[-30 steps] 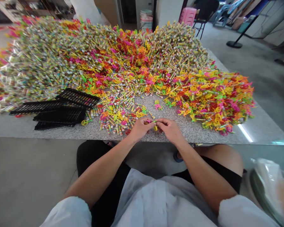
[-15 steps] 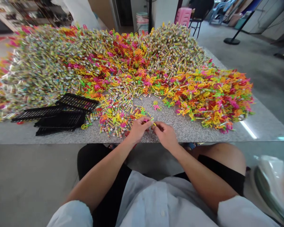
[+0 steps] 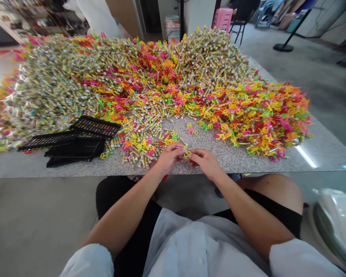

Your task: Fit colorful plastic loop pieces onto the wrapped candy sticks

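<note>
Both hands meet over the front edge of a speckled stone table. My left hand point(image 3: 169, 157) pinches a small pink and green plastic piece, whose exact kind is too small to tell. In the fingers of my right hand point(image 3: 204, 161) is a small yellow plastic ring piece point(image 3: 188, 154), held close to the left fingertips. Left of my hands lies a small pile of clear tubes with coloured contents point(image 3: 144, 150), mixed with bright plastic pieces. A pink and green bicycle-shaped piece point(image 3: 190, 129) lies by itself beyond my hands.
Black slotted trays point(image 3: 75, 146) lie stacked at the left. A large heap of filled tubes point(image 3: 57, 77) spreads over the back, and bright plastic pieces point(image 3: 271, 115) pile up at the right. The stone table's point(image 3: 328, 154) front edge runs before my knees. A bag-covered bin point(image 3: 334, 223) stands lower right.
My right hand has moved slightly right, and the yellow ring piece now shows more plainly at its fingertips. The left hand stays nearly in place. The view has shifted a little.
</note>
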The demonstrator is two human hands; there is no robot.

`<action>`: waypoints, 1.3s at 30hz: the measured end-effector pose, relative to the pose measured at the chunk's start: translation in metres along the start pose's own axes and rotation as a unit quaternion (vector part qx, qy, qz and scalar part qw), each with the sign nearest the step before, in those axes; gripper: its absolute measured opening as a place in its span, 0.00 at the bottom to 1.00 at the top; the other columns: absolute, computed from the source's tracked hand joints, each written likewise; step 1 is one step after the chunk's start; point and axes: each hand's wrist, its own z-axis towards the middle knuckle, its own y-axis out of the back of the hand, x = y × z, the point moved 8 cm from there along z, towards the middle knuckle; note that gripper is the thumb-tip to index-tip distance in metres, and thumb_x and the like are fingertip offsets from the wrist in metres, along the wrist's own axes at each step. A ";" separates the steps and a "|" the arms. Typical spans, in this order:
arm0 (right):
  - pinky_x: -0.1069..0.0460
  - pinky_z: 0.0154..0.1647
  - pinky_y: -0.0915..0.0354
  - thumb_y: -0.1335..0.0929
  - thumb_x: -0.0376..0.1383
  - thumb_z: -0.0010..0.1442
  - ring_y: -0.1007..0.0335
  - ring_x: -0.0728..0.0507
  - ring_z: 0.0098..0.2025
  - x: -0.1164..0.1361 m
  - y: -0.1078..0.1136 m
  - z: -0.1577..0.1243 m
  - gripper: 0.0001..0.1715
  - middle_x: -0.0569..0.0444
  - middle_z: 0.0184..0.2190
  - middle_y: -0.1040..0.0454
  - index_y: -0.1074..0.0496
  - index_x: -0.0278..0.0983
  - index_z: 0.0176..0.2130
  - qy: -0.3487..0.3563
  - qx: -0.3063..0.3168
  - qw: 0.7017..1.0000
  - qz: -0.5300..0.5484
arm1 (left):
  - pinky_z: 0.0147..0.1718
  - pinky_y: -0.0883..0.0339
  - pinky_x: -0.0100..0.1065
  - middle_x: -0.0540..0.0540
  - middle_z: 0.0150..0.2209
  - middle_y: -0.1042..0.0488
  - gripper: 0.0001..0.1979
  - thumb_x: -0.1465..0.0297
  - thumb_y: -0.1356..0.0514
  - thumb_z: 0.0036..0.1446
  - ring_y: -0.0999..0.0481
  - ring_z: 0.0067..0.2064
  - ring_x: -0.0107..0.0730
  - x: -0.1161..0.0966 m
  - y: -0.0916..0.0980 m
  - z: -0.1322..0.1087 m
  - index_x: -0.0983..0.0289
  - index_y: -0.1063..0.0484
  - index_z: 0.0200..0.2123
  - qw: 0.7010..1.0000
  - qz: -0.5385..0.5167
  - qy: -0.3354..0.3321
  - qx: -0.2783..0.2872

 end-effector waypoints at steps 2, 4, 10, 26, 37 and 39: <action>0.52 0.30 0.32 0.28 0.47 0.59 0.31 0.47 0.28 -0.002 -0.001 0.000 0.16 0.54 0.29 0.25 0.21 0.38 0.38 -0.003 0.001 1.000 0.006 | 0.23 0.36 0.27 0.47 0.24 0.32 0.14 0.65 0.27 0.45 0.33 0.25 0.23 0.002 0.002 0.001 0.64 0.22 0.34 1.000 -0.009 0.001 -0.013; 0.52 0.30 0.31 0.29 0.49 0.59 0.31 0.47 0.28 -0.002 -0.003 0.000 0.18 0.54 0.30 0.24 0.21 0.38 0.38 -0.001 0.002 1.000 0.003 | 0.22 0.37 0.27 0.47 0.24 0.32 0.13 0.65 0.28 0.45 0.34 0.24 0.23 0.005 0.003 0.002 0.64 0.22 0.33 1.000 -0.016 0.005 -0.021; 0.52 0.29 0.33 0.31 0.48 0.62 0.33 0.48 0.27 0.006 -0.004 -0.003 0.17 0.56 0.26 0.27 0.22 0.38 0.37 0.034 -0.024 0.998 -0.055 | 0.23 0.39 0.26 0.47 0.25 0.32 0.12 0.64 0.30 0.47 0.34 0.25 0.23 0.014 0.007 0.004 0.65 0.23 0.32 0.998 -0.010 0.006 -0.058; 0.54 0.26 0.32 0.27 0.45 0.55 0.32 0.49 0.26 -0.015 0.002 0.003 0.13 0.57 0.25 0.27 0.25 0.38 0.33 -0.052 -0.011 0.998 0.042 | 0.25 0.38 0.28 0.48 0.23 0.31 0.07 0.66 0.34 0.50 0.34 0.23 0.24 0.001 -0.001 0.001 0.65 0.24 0.30 0.991 0.117 -0.044 -0.046; 0.50 0.33 0.27 0.28 0.48 0.58 0.25 0.45 0.30 -0.002 0.004 0.002 0.18 0.53 0.32 0.20 0.26 0.40 0.42 -0.015 -0.015 0.999 -0.025 | 0.26 0.30 0.31 0.51 0.27 0.25 0.16 0.59 0.35 0.56 0.27 0.25 0.28 -0.001 -0.009 -0.003 0.64 0.21 0.41 0.980 0.188 -0.057 -0.010; 0.50 0.33 0.28 0.28 0.48 0.58 0.26 0.46 0.29 0.000 0.007 0.002 0.17 0.54 0.31 0.21 0.26 0.39 0.42 -0.001 -0.035 0.998 -0.045 | 0.25 0.30 0.31 0.51 0.28 0.25 0.15 0.59 0.35 0.56 0.27 0.25 0.29 0.001 -0.008 -0.002 0.64 0.21 0.40 0.983 0.174 -0.053 -0.008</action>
